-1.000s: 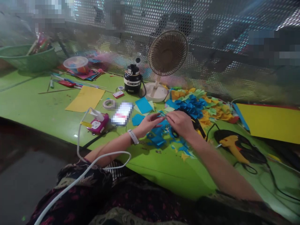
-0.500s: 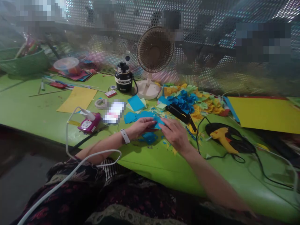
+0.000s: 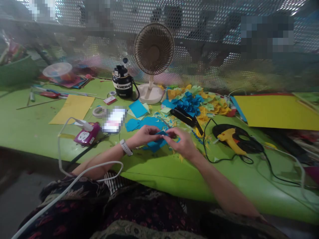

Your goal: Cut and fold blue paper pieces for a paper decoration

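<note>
Between my two hands is a small piece of blue paper (image 3: 163, 133), pinched at both sides. The fingers of my left hand (image 3: 144, 136), with a white watch on the wrist, are closed on its left edge. My right hand (image 3: 182, 142) grips the right side between thumb and fingers. Under and behind the hands lie more blue paper pieces (image 3: 151, 123) and small blue, green and yellow scraps (image 3: 163, 117). A black stapler (image 3: 183, 117) rests just behind my right hand. Part of the held paper is hidden by my fingers.
A yellow glue gun (image 3: 232, 141) lies on a black base at right, its cord looping near my right arm. At left are a purple power socket (image 3: 87, 134), a phone (image 3: 114, 120) and a white cable (image 3: 74, 181). Behind stand a fan (image 3: 154, 49), a black bottle (image 3: 122, 83) and folded paper pieces (image 3: 190, 103).
My view has shifted slightly to the right. Both hands have turned the blue paper, and my right fingers now pinch it instead of lying over it.
</note>
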Demonstrator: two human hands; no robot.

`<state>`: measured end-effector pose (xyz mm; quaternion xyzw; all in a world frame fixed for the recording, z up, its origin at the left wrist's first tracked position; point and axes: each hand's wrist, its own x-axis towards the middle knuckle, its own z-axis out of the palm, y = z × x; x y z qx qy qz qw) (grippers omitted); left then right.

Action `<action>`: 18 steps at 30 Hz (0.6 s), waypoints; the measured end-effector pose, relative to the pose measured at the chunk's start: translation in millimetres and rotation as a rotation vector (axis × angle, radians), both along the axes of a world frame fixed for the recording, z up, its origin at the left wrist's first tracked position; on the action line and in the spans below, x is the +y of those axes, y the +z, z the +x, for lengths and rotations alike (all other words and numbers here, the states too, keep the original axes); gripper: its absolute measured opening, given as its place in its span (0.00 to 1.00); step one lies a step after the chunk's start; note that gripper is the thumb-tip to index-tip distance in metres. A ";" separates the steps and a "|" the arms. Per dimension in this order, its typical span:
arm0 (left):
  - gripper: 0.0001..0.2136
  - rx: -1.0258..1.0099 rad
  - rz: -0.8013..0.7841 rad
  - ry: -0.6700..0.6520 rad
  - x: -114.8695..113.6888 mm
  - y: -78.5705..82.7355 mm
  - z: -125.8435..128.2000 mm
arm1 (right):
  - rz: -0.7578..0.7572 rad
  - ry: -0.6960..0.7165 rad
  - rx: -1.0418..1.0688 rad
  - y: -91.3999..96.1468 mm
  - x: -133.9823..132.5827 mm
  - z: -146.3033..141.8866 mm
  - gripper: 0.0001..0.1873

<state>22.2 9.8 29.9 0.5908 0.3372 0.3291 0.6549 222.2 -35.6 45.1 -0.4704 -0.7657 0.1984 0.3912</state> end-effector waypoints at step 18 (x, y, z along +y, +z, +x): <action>0.10 0.173 0.830 0.389 2.0 -6.6 -5.2 | -0.427 -0.096 0.476 2.7 -3.8 -12.3 0.16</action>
